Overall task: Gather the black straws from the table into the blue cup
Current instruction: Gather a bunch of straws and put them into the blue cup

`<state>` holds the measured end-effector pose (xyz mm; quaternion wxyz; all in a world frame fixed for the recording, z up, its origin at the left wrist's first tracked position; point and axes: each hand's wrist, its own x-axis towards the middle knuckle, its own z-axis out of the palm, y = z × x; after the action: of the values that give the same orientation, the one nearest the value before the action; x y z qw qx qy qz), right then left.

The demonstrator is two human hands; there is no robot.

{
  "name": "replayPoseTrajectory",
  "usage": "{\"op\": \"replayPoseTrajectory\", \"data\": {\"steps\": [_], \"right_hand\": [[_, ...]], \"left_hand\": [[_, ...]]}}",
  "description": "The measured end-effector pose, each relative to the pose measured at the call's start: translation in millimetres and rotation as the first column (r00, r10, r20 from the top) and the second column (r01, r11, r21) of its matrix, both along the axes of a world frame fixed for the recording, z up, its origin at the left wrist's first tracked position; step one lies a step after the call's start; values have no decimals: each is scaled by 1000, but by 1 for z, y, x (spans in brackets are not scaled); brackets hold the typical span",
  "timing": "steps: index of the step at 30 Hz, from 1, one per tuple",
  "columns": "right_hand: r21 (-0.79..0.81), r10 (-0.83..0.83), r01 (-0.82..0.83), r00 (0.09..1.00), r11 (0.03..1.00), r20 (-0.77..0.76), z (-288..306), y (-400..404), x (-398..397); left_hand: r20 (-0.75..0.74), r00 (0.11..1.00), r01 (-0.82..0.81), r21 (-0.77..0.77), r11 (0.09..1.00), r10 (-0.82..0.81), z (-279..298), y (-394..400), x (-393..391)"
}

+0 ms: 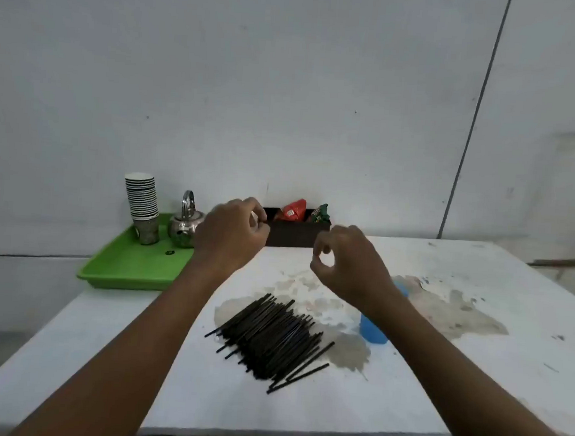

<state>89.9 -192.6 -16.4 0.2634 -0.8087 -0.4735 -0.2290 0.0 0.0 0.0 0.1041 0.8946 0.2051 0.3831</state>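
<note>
A pile of several black straws (271,339) lies on the white table (172,380), slanting from lower right to upper left. The blue cup (373,327) stands just right of the pile, its upper part hidden behind my right forearm. My left hand (232,236) is raised above the table beyond the pile, fingers curled, holding nothing I can see. My right hand (347,263) hovers above the cup's far side, its fingers and thumb curled into a ring with nothing visible between them.
A green tray (133,268) at the back left carries a stack of paper cups (141,201) and a metal kettle (185,227). A dark box (295,235) with red and green packets stands against the wall. The table surface is stained around the pile.
</note>
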Motion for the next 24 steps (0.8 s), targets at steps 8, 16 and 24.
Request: {"op": "replayPoseTrajectory", "data": {"steps": [8, 16, 24], "right_hand": [[-101, -44, 25, 982, 995, -184, -96, -4, 2], [-191, 68, -128, 954, 973, -292, -158, -8, 14], [-162, 55, -109, 949, 981, -309, -171, -1, 24]], "left_hand": [[-316, 940, 49, -243, 969, -126, -69, -5, -7], [-525, 844, -1, -204, 979, -108, -127, -16, 3], [-524, 844, -5, -222, 975, -115, -138, -14, 13]]}}
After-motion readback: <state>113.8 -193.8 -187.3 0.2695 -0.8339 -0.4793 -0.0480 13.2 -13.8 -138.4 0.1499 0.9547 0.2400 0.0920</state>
